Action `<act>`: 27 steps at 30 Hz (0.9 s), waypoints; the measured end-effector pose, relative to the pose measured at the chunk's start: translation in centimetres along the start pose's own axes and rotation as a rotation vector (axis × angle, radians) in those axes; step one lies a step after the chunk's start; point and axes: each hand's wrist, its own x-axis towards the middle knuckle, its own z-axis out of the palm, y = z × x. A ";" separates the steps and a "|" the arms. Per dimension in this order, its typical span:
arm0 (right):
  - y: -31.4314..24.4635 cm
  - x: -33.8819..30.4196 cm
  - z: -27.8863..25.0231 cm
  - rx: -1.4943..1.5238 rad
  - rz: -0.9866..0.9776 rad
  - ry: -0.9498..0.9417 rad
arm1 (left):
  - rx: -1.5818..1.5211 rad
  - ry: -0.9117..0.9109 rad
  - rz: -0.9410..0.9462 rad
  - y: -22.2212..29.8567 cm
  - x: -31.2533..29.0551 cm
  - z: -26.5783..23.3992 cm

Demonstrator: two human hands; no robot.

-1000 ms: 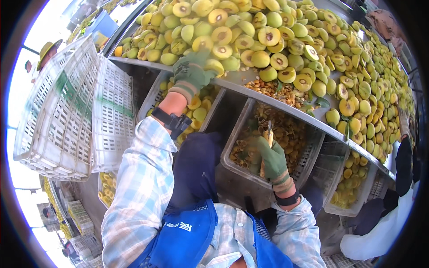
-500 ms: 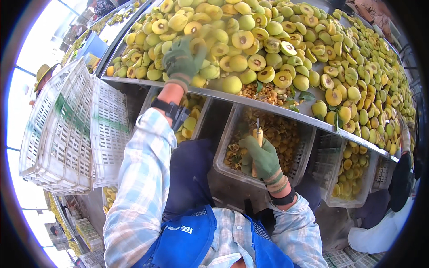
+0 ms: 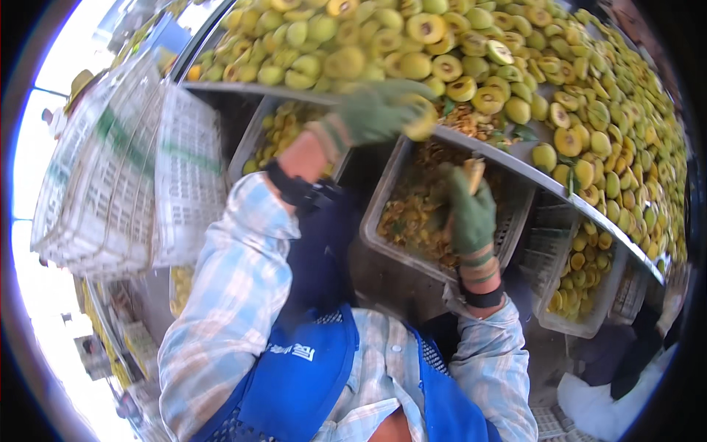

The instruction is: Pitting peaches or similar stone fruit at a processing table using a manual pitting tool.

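1. Fruit (image 3: 421, 124): near the crate's (image 3: 384, 186) far-left corner; I judge it light, firm, slick; best held round its sides.
2. Left hand (image 3: 381, 110): closed around fruit.
3. Right hand (image 3: 471, 217), above crate: gripping wooden-handled tool (image 3: 475, 172).

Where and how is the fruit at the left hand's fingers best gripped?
Probably around the rounded edge of the fruit, coming from the person's left, as the left hand does: it juts out rightward beyond that hand, its right side uncovered, toward the right hand with its pale-handled tool. Blur hides any cut face.
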 end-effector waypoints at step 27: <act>0.1 -1.3 0.8 -0.080 0.204 0.006 | -1.174 0.164 -0.442 1.3 -2.2 10.8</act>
